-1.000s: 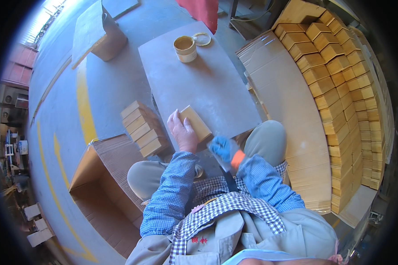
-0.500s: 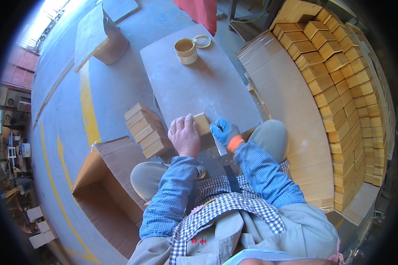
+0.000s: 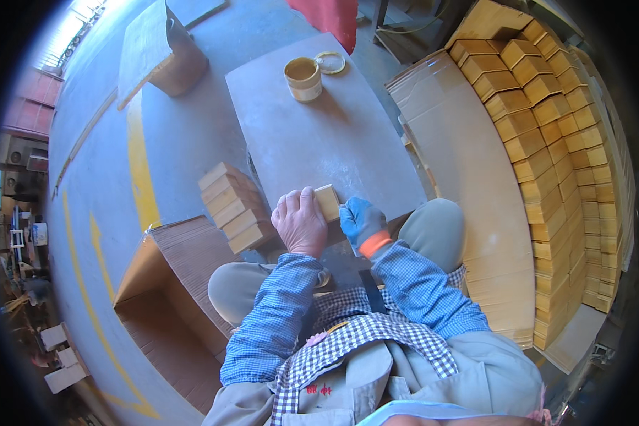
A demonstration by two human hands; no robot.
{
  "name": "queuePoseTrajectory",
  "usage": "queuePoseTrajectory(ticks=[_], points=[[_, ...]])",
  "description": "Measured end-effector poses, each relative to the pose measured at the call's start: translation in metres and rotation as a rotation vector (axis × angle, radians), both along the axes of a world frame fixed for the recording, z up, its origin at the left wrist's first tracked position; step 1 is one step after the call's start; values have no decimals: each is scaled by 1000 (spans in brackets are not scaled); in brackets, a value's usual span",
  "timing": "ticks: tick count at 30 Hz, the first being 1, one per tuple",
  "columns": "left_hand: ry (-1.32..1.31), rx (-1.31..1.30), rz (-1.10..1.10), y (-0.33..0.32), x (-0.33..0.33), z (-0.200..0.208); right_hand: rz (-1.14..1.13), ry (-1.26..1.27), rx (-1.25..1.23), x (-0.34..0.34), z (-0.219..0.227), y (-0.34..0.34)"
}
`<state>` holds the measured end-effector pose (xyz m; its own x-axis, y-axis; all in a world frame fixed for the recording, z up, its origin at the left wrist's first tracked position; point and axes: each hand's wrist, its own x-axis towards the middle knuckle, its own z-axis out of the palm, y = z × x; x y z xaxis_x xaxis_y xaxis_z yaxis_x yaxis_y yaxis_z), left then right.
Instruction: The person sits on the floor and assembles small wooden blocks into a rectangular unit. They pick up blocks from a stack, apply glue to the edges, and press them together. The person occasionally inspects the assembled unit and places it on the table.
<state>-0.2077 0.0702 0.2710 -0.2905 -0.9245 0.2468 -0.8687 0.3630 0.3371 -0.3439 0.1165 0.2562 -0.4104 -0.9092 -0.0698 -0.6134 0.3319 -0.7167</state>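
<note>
At the near edge of the board, my bare left hand [image 3: 300, 221] grips a small pale wooden block [image 3: 327, 203], its fingers curled over the block's left side. My right hand [image 3: 364, 221], in a blue glove with an orange cuff, is closed against the block's right edge. A thin pale flat strip sticks out below that glove; most of it is hidden, and its kind cannot be made out. Further back on the board stands an open tub [image 3: 304, 79] of yellow-brown paste, its lid [image 3: 330, 62] lying beside it.
Stacked wooden blocks [image 3: 234, 206] stand left of the board [image 3: 277, 135]. An open cardboard box [image 3: 192, 273] is at lower left. To the right, many blocks [image 3: 539, 156] fill a large carton behind a cardboard flap [image 3: 468, 184]. A low stand [image 3: 149, 57] is at far left.
My right hand has turned and moved slightly nearer to me and right, and the pale strip under it is now mostly hidden. My left hand still holds the block.
</note>
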Motion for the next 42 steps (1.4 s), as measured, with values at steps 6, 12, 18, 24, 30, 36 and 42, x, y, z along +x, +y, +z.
queuePoseTrajectory(ticks=[6, 12, 18, 24, 30, 36, 42], points=[[1, -38, -43, -2, 2, 4, -12, -35, -118, -8, -22, -33], [4, -17, -26, 0, 1, 3, -7, -441, 96, -13, -31, -6], [-26, -9, -59, -4, 3, 2, 1, -597, -96, -22, -57, -31], [7, -8, -30, -1, 0, 2, -3, -709, -26, -17, -65, 1], [-26, -16, -42, -4, 2, 1, 52, -582, -28, -22, -52, -27], [-26, 40, -46, -1, 3, 7, -23, -463, 220, -14, -39, 22], [-126, 138, -273, -3, 26, 22, 52, -709, -197, -30, -54, 70]])
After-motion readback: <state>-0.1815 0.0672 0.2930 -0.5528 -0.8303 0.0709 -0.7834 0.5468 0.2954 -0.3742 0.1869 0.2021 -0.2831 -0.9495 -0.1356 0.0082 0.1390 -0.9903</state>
